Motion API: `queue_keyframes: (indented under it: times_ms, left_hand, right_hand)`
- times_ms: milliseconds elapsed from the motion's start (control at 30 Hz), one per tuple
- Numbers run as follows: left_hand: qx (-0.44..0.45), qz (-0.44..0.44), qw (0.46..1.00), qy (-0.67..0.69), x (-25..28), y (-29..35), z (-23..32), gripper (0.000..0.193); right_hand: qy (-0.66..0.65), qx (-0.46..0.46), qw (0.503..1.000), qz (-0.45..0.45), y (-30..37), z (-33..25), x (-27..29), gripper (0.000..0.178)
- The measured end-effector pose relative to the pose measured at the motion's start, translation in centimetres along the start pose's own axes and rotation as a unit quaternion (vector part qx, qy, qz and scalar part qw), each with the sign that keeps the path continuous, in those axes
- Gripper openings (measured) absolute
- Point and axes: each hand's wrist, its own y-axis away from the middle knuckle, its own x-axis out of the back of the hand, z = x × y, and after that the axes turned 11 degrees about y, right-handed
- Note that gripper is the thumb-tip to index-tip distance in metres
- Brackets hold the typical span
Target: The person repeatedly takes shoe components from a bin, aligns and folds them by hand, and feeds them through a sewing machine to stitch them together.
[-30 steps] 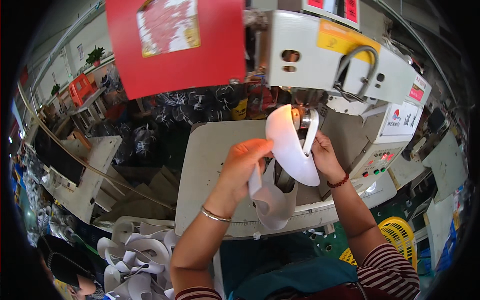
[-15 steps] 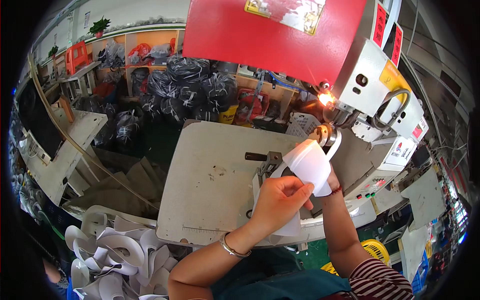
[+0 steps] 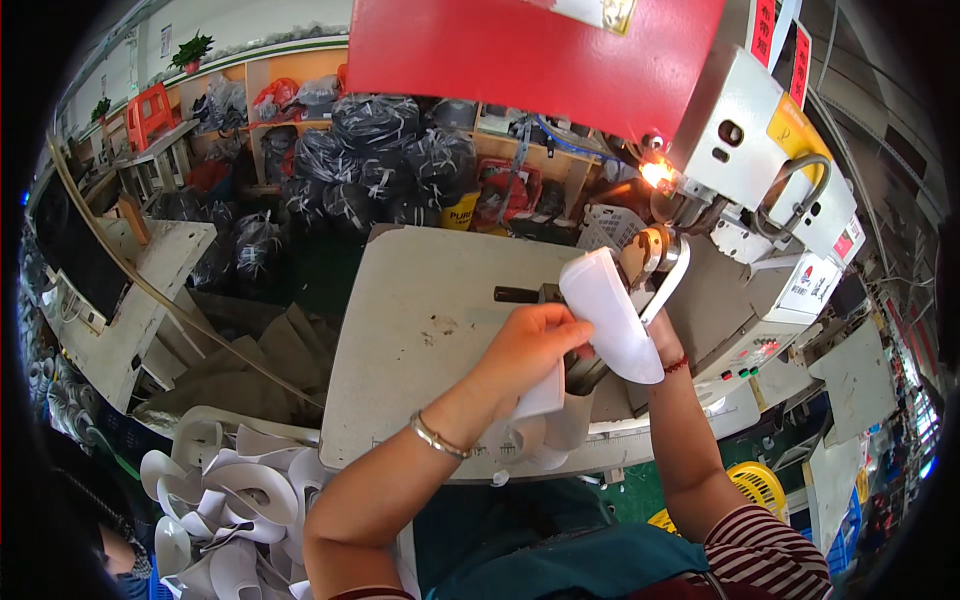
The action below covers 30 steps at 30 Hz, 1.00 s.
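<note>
A curved white sheet piece point(image 3: 612, 318), with a thick edge at its top, is at the round metal head point(image 3: 655, 250) of a grey machine. My left hand point(image 3: 532, 345) is closed at the left side of this piece, thumb against bent fingers. Another white flap point(image 3: 543, 392) hangs just below that hand; whether it belongs to the same piece I cannot tell. My right hand point(image 3: 668, 340) is behind the piece on its right side, beneath the machine head; its fingers are hidden. Pale curved material point(image 3: 568, 425) hangs at the table's front edge.
A bright lamp point(image 3: 656, 173) glows above the machine head point(image 3: 740, 130), under a red panel point(image 3: 530, 60). The worktable point(image 3: 420, 330) extends left. Several white cut pieces point(image 3: 240, 490) lie heaped at lower left. Black bags point(image 3: 380, 150) fill the back shelves. A yellow basket point(image 3: 752, 490) stands lower right.
My left hand has moved left and up, and the white piece has turned so it slopes down to the right. Pale material now shows below it at the table edge.
</note>
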Motion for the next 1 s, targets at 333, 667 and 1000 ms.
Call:
queue_keyframes:
  times_ms: [333, 667, 1000]
  left_hand:
    - [0.083, -0.007, 0.991, 0.105, 1.8, -1.8, -0.3, 0.017]
    - [0.152, 0.064, 0.983, -0.081, 5.5, -4.2, -3.6, 0.015]
    - [0.158, 0.101, 0.968, -0.164, 4.9, -3.5, -4.6, 0.016]
  right_hand:
    - [0.067, 0.093, 0.976, 0.185, 3.1, 1.8, -0.7, 0.024]
    - [0.104, 0.149, 0.951, 0.249, 5.3, 7.6, -3.0, 0.017]
    - [0.144, 0.13, 0.933, 0.302, 7.5, 9.7, -3.9, 0.013]
